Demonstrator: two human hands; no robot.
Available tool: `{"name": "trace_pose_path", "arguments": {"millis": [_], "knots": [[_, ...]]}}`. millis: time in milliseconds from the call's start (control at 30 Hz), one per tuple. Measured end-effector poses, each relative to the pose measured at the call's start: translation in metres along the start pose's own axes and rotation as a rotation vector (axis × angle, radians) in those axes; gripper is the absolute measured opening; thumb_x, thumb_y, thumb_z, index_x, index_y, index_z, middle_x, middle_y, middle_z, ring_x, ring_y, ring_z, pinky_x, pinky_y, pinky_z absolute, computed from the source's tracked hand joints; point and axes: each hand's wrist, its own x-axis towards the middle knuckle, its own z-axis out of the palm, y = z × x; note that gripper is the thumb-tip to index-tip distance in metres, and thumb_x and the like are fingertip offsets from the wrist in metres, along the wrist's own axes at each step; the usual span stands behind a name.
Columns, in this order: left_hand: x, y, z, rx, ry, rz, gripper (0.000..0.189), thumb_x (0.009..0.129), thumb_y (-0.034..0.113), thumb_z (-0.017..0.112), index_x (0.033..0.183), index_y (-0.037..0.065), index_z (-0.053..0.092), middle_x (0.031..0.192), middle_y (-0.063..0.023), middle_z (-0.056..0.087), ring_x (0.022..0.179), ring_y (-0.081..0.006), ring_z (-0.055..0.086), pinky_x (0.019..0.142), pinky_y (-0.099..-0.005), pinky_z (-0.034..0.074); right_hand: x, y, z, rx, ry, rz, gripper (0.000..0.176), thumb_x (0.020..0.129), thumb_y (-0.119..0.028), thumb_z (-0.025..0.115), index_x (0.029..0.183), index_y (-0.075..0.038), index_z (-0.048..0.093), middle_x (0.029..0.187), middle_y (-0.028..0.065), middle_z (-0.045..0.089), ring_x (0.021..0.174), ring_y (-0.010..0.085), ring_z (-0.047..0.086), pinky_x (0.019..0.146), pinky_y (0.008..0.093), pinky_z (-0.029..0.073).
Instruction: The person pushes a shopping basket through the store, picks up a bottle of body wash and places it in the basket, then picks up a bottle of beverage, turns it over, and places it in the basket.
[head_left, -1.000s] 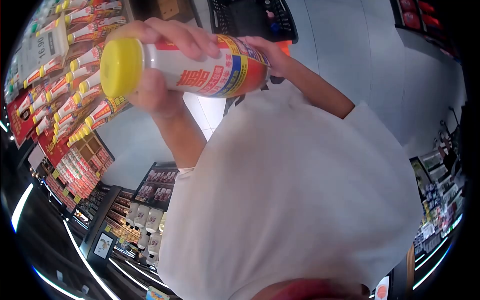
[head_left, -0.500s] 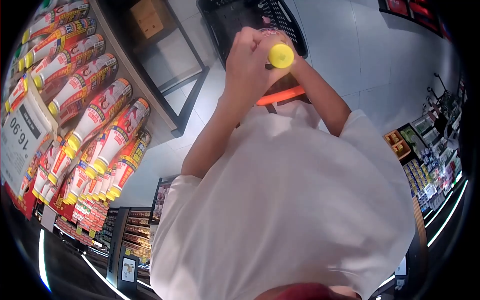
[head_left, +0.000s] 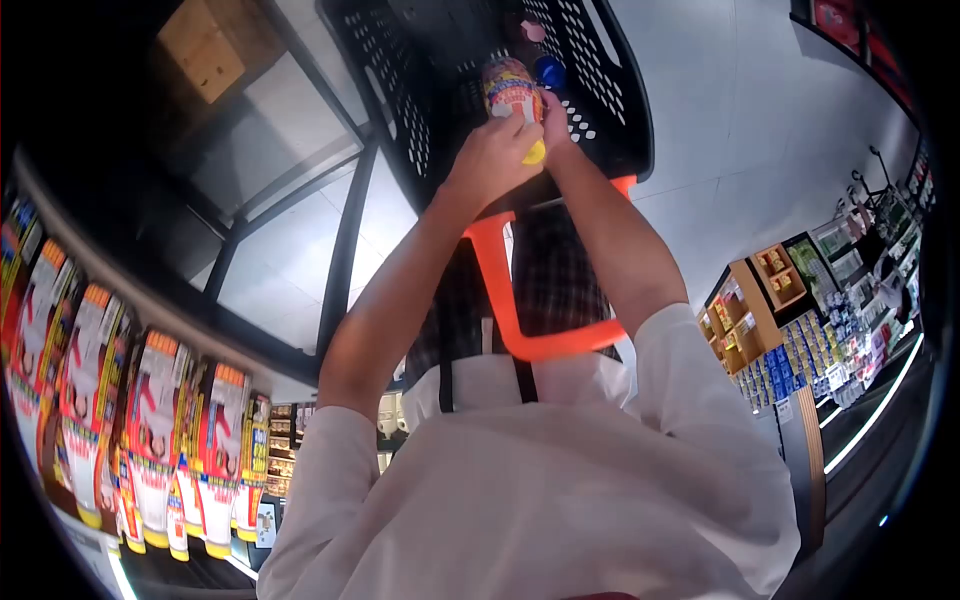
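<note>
A bottle with a colourful label and a yellow cap is held over the near end of a black shopping basket. My left hand is closed round the bottle near its cap. My right hand grips the same bottle from the right side. Past the hands, a blue round item and a small pink item show in the basket. An orange handle extends from the basket toward my body.
Rows of similar yellow-capped bottles line the shelf at the left. A wooden box is at the upper left, beside a dark metal frame. Wooden display shelves with small goods stand at the right.
Both hands have moved forward and over the basket with the bottle, its cap now tipped toward me. The view has shifted, showing more of the basket and its orange handle.
</note>
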Motion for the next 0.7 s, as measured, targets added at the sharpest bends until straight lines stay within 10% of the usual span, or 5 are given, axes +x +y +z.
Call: {"name": "trace_pose_path", "arguments": {"millis": [267,700], "knots": [[0.026,-0.138,0.101,0.123,-0.107,-0.117,0.038,0.067,0.018,0.075,0.101,0.004,0.062,0.098,-0.0168,0.064,0.086,-0.0347,0.065,0.075,-0.0405,0.054,0.088,-0.002,-0.022,0.089,0.054,0.012,0.044,0.094,-0.039,0.046,0.119,-0.005,0.054,0.115,0.0149,0.061,0.105,0.0300,0.060,0.095,0.0435,0.047],[0.048,-0.182,0.162,0.234,-0.242,-0.103,0.043,0.071,0.018,0.070,0.111,0.010,0.059,0.097,-0.0142,0.063,0.084,-0.0343,0.065,0.073,-0.0417,0.054,0.126,-0.020,-0.049,-0.028,0.150,-0.009,0.042,0.094,-0.040,0.045,0.121,-0.009,0.054,0.119,0.0091,0.061,0.107,0.0251,0.059,0.092,0.0397,0.048]]}}
